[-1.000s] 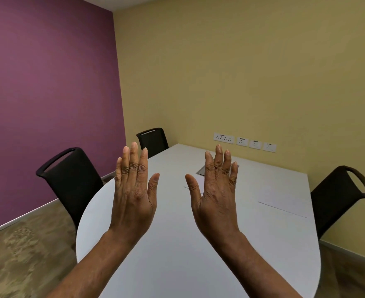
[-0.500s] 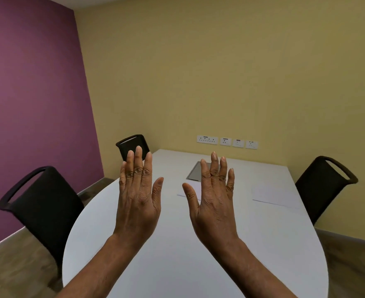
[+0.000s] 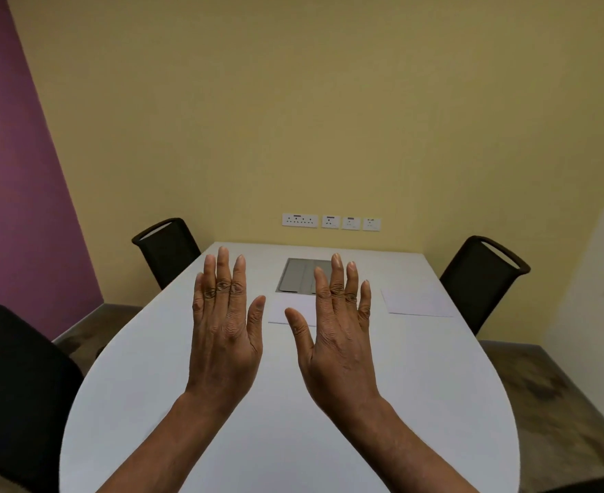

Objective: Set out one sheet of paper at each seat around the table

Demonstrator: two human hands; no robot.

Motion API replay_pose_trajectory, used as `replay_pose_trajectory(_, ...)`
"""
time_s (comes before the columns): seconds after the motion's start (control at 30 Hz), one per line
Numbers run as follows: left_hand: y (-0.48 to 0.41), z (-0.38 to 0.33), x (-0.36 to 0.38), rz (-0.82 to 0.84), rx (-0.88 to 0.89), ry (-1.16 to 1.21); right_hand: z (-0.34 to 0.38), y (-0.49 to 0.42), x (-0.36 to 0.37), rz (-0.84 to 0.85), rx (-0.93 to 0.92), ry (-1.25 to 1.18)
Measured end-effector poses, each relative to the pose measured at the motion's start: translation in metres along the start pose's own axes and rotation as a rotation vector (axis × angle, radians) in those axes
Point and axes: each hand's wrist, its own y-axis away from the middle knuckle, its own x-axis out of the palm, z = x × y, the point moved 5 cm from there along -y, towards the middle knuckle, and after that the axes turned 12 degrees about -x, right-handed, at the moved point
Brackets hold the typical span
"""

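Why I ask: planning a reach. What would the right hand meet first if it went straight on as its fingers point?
Probably the grey panel in the table, overlapped by the right hand; if held higher, the far wall.

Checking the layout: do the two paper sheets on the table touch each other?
Apart. The head view shows bare table between the right sheet and the centre sheet.
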Motion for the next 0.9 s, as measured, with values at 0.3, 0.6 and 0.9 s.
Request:
replay_pose_trajectory(0.3, -0.052, 0.022, 0.094, 0.048, 0.037, -0.018, -0.070, -0.032, 0.074, 0.007, 0.062, 0.017)
replay_pose_trajectory(0.6, -0.084, 0.057, 0.183, 0.105, -0.015, -0.041, -0.150, -0.051, 0.137, 0.083, 0.109, 0.040)
replay_pose_trajectory(0.9, -0.088, 0.122, 0.263, 0.249, -0.063, 0.013, -0.189, -0.045, 0.211, 0.120, 0.195, 0.070)
